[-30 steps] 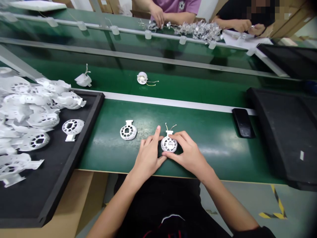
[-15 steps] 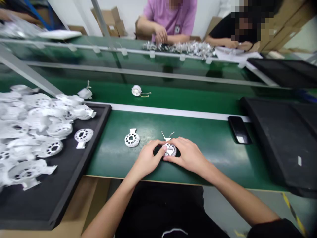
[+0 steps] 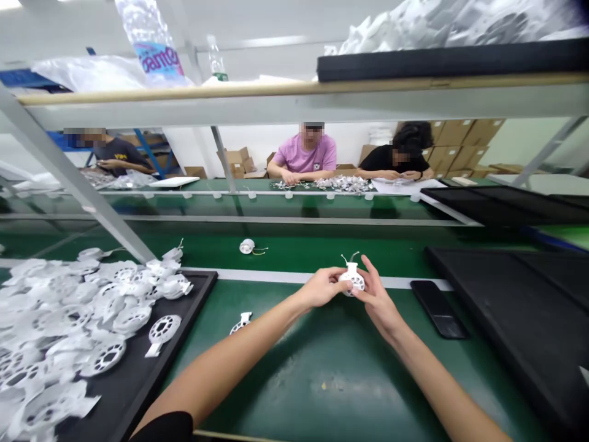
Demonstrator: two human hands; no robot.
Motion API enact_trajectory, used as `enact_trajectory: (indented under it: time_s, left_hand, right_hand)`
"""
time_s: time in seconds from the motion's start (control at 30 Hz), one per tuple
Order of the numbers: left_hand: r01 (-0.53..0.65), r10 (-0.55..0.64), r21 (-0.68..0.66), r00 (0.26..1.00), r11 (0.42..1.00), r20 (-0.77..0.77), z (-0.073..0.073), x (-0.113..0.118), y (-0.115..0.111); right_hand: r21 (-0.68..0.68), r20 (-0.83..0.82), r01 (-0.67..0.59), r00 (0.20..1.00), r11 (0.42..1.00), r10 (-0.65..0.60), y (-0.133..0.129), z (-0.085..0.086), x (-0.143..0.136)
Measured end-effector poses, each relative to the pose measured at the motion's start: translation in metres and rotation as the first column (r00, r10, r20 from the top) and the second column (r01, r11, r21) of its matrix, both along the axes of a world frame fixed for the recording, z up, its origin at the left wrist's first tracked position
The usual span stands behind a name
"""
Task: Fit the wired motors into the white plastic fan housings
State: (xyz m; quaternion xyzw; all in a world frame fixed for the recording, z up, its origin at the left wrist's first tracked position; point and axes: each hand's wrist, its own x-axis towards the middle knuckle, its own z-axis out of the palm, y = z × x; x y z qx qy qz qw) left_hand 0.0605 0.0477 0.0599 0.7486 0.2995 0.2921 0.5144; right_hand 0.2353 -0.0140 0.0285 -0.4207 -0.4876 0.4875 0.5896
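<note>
Between both hands, raised over the far part of the green work surface, is a round white plastic housing (image 3: 352, 283) with slots, a short neck and two thin wires at its top. My left hand (image 3: 326, 286) pinches its left side with thumb and fingers. My right hand (image 3: 375, 297) grips the right side, thumb on the front and the index finger pointing up. Another slotted white housing (image 3: 245, 318) lies on the surface, partly hidden behind my left forearm. A small round white part with wires (image 3: 247, 246) sits on the green belt beyond.
A black tray (image 3: 196, 313) heaped with white housings (image 3: 69, 319) stands at left. To the right lie a black phone (image 3: 439, 309) and a large black tray (image 3: 510, 319). Overhead runs a shelf (image 3: 207, 104) holding bottles and a loaded tray. Several people sit across the line.
Both hands have moved forward and to the right, lifting the white housing off the work surface. The head view has tilted up, bringing the overhead shelf into sight.
</note>
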Motion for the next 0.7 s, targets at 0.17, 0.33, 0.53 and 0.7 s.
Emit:
enact_trajectory:
  time_s: [0.17,0.33,0.53,0.7]
  left_hand:
    - [0.028,0.034,0.253,0.972,0.967,-0.234,-0.013,0.040,0.049]
    - [-0.013,0.297,0.560,0.858,0.829,-0.420,-0.013,0.040,0.100]
    - [0.067,0.450,0.651,0.668,0.757,-0.592,0.004,-0.030,0.125]
    - [-0.241,0.701,0.662,0.334,0.710,-0.631,0.061,-0.161,0.139]
  right_hand:
    - [0.011,0.039,0.199,0.979,0.980,-0.199,0.019,-0.038,0.032]
    - [-0.048,0.271,0.248,0.936,0.968,-0.226,0.024,-0.052,0.047]
    - [-0.074,0.394,0.244,0.898,0.967,-0.196,0.018,-0.052,0.043]
    - [-0.092,0.449,0.229,0.878,0.969,-0.164,0.020,-0.051,0.038]
